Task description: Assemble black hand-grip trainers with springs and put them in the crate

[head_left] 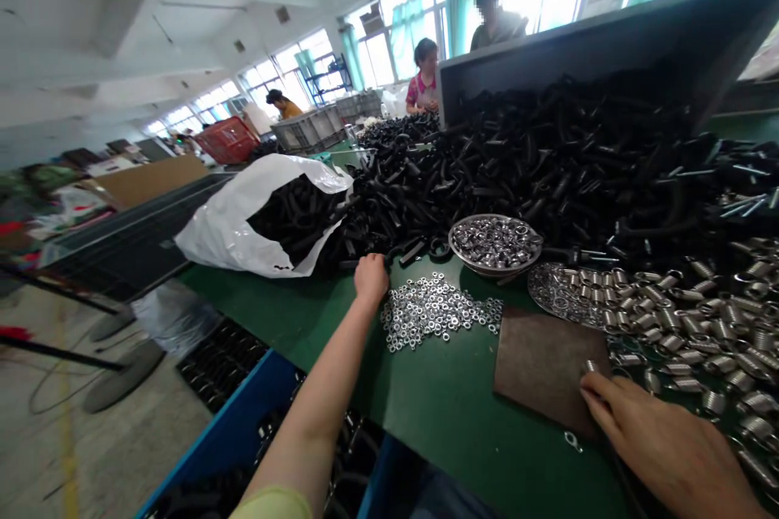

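Note:
My left hand (371, 277) reaches to the front edge of the pile of black parts (419, 186), its fingers curled; what they hold, if anything, is hidden. Beside it lie many small metal nuts (426, 310) on the green table (438, 413). My right hand (663, 430) pinches a small metal spring (590, 367) over the right side of a brown square plate (541, 357). More springs (687, 332) are heaped at the right. A round metal bowl (494, 245) of small shiny parts stands behind the plate.
A white bag (243, 219) of black parts lies at the left. Below the table edge are blue crates (231, 430) with black parts. A large grey bin (608, 24) lies tipped behind the pile. Several people are in the background. A small metal piece (573, 442) lies near the plate.

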### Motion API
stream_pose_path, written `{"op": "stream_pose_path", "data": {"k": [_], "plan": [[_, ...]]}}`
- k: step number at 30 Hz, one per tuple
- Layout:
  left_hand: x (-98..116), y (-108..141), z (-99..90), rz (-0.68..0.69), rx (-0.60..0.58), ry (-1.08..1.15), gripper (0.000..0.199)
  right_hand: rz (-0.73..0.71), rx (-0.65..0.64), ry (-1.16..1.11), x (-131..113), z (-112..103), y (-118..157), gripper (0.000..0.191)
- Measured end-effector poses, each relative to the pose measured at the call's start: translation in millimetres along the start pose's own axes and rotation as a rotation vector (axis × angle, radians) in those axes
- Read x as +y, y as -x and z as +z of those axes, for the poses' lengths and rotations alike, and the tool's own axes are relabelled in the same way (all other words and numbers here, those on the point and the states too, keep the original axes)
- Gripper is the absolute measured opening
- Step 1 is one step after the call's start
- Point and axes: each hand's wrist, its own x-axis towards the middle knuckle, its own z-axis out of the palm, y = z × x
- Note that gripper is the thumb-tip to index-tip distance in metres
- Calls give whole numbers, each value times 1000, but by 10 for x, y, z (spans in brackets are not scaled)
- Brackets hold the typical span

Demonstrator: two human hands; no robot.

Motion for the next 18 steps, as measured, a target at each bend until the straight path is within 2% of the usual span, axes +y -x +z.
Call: {"op": "stream_pose_path", "data": {"k": [2,4,6,9,12,14,16,18], "plan": [[-254,-161,-4,-28,-13,-89,32,14,-37,-27,-31,-21,1,34],[-391,-218,-4,-10,-28,-153,27,43,-34,-98,-18,-35,-3,33],[-438,-225,-20,27,-33,-192,21,76,-14,-247,28,-56,3,31],[-390,-185,-86,90,-18,-211,16,154,38,-606,79,-127,55,29],[-164,-1,-151,122,115,-69,30,303,170,-925,29,-218,129,31],[121,279,-167,61,177,229,36,390,241,-1089,-65,-263,170,34],[499,681,-157,-13,59,637,36,421,290,-1203,-185,-291,205,35],[913,1125,-127,-43,-255,1093,35,394,367,-1229,-310,-314,244,31]]}}
